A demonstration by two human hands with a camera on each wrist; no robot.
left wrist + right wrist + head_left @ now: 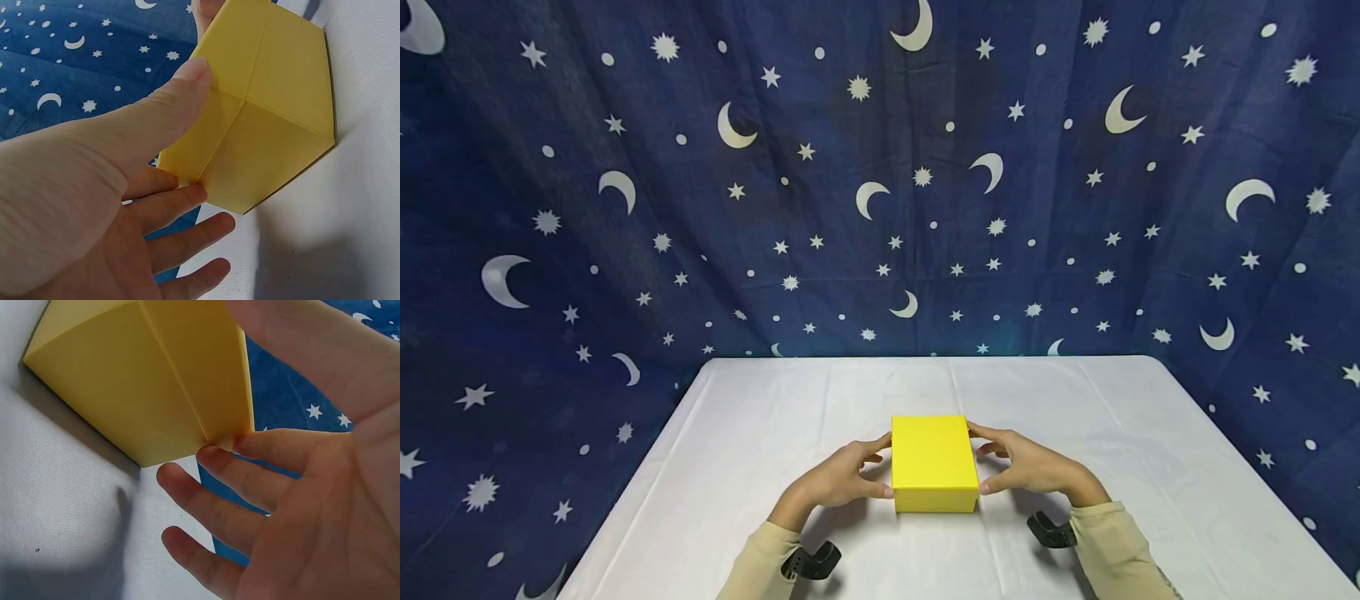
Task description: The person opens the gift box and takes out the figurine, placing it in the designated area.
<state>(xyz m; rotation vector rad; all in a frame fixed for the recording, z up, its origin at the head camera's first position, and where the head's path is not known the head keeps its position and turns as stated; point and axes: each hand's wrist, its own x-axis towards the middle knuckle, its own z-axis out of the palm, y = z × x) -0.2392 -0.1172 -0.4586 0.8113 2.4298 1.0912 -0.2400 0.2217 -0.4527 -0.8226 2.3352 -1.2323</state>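
Note:
A yellow lidded box [934, 454] sits on the white table, its lid edge showing as a line around the sides. From the left, my left hand [842, 475] grips the lid, thumb at the near corner and index finger toward the far one. Its other fingers [194, 240] spread below, off the box. On the opposite side my right hand [1033, 465] holds the lid [212, 369] the same way, thumb near the front corner and index fingertip at the back. The remaining fingers of that hand [206, 500] are loosely extended. The inside of the box is hidden.
The white cloth-covered table [775, 408] has rounded far corners and faint creases. A dark blue curtain [820, 217] with moons and stars hangs behind it and along both sides. Black wrist devices [811, 561] sit under both forearms.

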